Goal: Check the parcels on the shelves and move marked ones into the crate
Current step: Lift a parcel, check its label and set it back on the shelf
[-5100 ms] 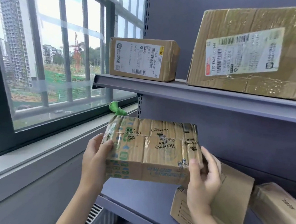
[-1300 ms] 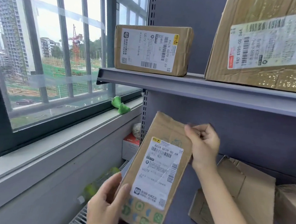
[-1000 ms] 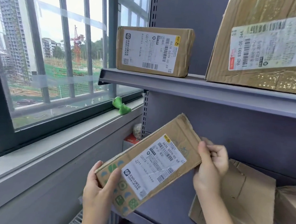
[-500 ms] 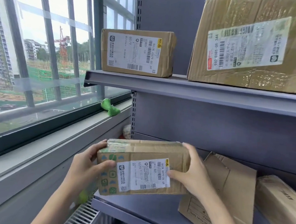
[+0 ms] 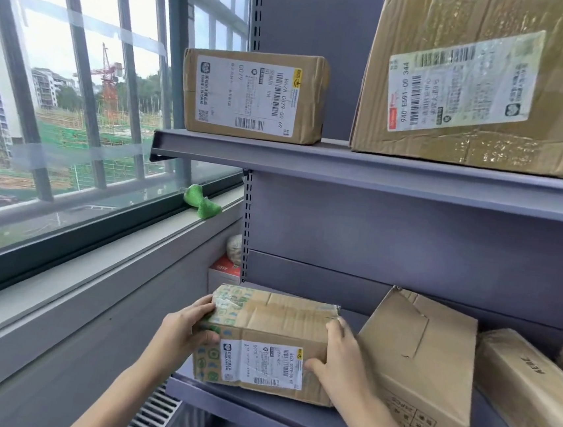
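Head view: taped parcel (image 5: 266,341) sat on the lower shelf (image 5: 288,417) at its left end, white shipping label on the front face, green printed tape over its left side. Contents not visible, parcel sealed.

Left hand (image 5: 186,330) held the parcel's left end: fingers wrapped onto the top-left edge, thumb on the front face near the green print. Right hand (image 5: 341,363) held the right end, fingers curled over the top-right corner, thumb pressed on the front beside the label. Both forearms came up from the bottom of the frame, angled inward toward the parcel, and both hands were closed around it.

Just right of it, touching or nearly touching the right hand, stood a plain box (image 5: 419,371) with a loose torn flap on top, tilted. Further right, a long taped package (image 5: 527,392) lay at an angle on the same shelf.

Upper shelf (image 5: 363,173): small labelled box (image 5: 253,95) at the left end, large labelled carton (image 5: 482,81) to its right, well apart from each other.

Left of the rack: window (image 5: 78,90), with a green object (image 5: 202,202) on the sill. A red-and-white box (image 5: 224,271) sat behind the rack upright.
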`<state>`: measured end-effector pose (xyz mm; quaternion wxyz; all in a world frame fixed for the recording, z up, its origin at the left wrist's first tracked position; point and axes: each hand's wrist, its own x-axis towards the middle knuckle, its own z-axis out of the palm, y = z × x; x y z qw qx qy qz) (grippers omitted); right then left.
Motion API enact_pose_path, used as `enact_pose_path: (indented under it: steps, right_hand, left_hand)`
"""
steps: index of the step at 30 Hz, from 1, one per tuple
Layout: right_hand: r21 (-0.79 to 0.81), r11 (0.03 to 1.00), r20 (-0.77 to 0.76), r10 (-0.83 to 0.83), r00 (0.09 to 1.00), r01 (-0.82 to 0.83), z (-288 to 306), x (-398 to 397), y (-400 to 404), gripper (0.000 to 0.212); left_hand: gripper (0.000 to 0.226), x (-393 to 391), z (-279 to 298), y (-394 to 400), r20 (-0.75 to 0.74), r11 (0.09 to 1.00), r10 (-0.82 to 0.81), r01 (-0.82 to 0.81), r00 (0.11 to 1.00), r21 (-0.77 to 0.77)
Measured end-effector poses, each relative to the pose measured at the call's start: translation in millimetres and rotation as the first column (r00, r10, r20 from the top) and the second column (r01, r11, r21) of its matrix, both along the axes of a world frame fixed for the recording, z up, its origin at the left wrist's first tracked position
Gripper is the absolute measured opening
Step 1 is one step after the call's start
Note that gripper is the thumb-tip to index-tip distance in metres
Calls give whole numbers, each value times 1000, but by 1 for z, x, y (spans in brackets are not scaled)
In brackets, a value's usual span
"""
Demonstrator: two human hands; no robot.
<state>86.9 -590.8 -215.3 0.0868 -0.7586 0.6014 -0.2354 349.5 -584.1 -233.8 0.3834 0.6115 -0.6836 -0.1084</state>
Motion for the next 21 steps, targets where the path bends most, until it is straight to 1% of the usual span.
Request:
enact_pose_path:
  steps: [4,5,6,7,9,11,12,13,14,16,17,18,19,20,21]
  right_hand:
    - [-66,998,-162,-11,987,1,-4,1,0,50]
    - [-78,997,-206,-19,978,3,-4,2,0,48]
    - [-76,997,-254,-22,967,2,-5,4,0,47]
    - [-65,998,-289,-18,957,-1,-4,6,-1,49]
    - [-46,999,-366,-14,930,-3,-5,13,-6,59]
    - [-20,1000,-422,-13,906,5,-6,22,-12,70]
    - [-15,1000,-441,-14,897,8,-9,26,-17,71]
    - [-22,1000,-437,-21,899,13,-9,30,-22,69]
    - [-59,998,-422,-38,906,14,-9,32,-30,69]
    - [-124,992,-411,-81,908,32,-6,32,-44,78]
    - [-110,994,-439,-58,897,10,-5,30,-49,80]
    - [-57,998,-460,-9,888,-19,-6,27,-53,78]
    - [15,1000,-478,21,878,-16,-7,25,-57,75]
    - [34,999,-476,25,879,-10,-9,24,-63,72]
    - [16,1000,-467,10,884,-3,-10,24,-69,70]
  left_hand:
    - [62,-1,0,-5,148,999,-24,27,989,-17]
    - [63,-1,3,-5,221,999,-41,48,974,-26]
    - [66,-4,6,-5,308,997,-76,72,948,25]
    - [70,-6,6,-7,415,996,-88,76,906,45]
    - [82,-13,4,-16,588,998,-67,63,806,27]
    - [91,-22,6,-25,701,997,-72,31,709,71]
    - [96,-28,8,-28,741,995,-74,-4,667,103]
    - [100,-32,9,-33,773,995,-60,-27,631,99]
    - [103,-35,8,-37,786,995,-44,-44,616,90]
    - [106,-37,2,-50,789,991,-57,-60,611,118]
    - [107,-37,-1,-55,785,988,-74,-59,616,139]
    - [108,-41,1,-59,789,987,-71,-70,611,142]
    - [109,-43,5,-61,796,982,-94,-74,598,171]
    - [108,-44,12,-63,790,976,-117,-78,602,204]
    - [104,-46,16,-68,759,976,-101,-84,643,201]
